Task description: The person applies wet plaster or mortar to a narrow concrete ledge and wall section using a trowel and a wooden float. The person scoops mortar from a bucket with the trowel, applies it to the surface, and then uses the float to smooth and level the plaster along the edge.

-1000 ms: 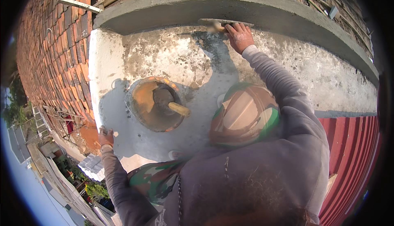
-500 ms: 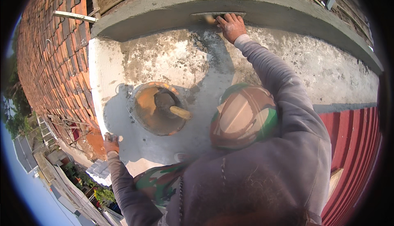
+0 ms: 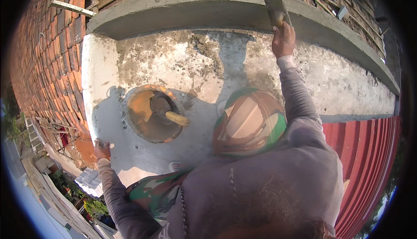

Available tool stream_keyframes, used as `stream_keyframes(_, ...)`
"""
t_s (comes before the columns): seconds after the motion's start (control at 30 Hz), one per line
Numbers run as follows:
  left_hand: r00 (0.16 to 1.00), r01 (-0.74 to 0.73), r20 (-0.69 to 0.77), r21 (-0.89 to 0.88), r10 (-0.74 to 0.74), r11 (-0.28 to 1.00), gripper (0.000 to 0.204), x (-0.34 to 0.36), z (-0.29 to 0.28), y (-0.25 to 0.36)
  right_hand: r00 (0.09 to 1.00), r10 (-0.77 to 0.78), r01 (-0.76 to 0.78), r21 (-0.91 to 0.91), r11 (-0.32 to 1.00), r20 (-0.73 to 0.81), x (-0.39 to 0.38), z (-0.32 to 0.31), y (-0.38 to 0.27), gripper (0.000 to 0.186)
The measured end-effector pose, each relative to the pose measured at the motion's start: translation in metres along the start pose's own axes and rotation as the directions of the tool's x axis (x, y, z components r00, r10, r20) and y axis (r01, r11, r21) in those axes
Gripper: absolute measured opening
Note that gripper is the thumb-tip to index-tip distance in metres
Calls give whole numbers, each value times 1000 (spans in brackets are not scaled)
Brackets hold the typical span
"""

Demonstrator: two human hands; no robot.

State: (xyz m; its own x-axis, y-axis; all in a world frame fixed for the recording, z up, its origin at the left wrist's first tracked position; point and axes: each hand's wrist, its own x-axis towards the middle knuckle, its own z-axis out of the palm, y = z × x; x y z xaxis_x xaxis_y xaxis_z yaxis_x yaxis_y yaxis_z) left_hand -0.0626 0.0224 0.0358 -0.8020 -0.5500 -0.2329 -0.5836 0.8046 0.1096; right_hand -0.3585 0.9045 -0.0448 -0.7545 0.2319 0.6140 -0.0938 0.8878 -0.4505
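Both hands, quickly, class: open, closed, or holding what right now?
Left hand: at the white edge; grip cannot be told.
Right hand: closed, holding a trowel.

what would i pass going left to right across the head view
Orange roof tiles → round bucket → trowel → red corrugated sheeting.

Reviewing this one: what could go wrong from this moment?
The trowel in the right hand, at the grey ledge, might gouge its surface if tilted. The knee near the bucket could knock it or the wooden handle jutting over its rim. The left hand, at the slab's outer edge, could slip.
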Motion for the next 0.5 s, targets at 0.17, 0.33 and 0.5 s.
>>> stream_keyframes(0.17, 995, 51, 81, 71, -57, 996, 66, -2, -9, 63, 965, 14, -80, 243, 967, 263, -37, 57, -80, 39)
stream_keyframes(0.33, 999, 34, 25, 59, -36, 998, 62, 8, -14, 15, 952, -30, -90, 374, 923, 304, -23, 131, -152, 40)
stream_keyframes(0.5, 998, 46, 44, 34, -48, 998, 65, 8, -5, 16, 972, 55, -121, 289, 950, 227, -11, 113, -123, 40)
